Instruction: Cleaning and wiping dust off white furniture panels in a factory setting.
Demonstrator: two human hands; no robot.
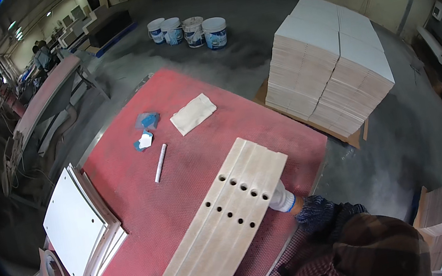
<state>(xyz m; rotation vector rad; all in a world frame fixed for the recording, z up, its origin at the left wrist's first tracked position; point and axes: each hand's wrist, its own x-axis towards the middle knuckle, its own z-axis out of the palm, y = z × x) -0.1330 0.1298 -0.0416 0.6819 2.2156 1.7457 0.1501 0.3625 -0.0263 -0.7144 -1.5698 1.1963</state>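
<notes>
Filling the middle was a big red table (pixel 140 208). A tall pile of pale sheets (pixel 330 63) stood past its right edge. Long tan strips (pixel 208 238) sat side by side over the table, slanting from the bottom of the view to the middle; I could not tell if they rested on it. Holding them snug and level seemed the best way to keep them from slipping apart. White panels (pixel 72 219) made a stack at the table's left edge. Past the strips lay a cream cloth (pixel 193 113). The right hand (pixel 282 198), in a white glove, was at the strips' right side, fingers hidden, so I could not tell if it pinched. The left hand did not show. A white marker (pixel 161 163) lay to the strips' left. Smallest were the dark holes (pixel 243 187), two rows, probably good for checking that the strips lined up.
</notes>
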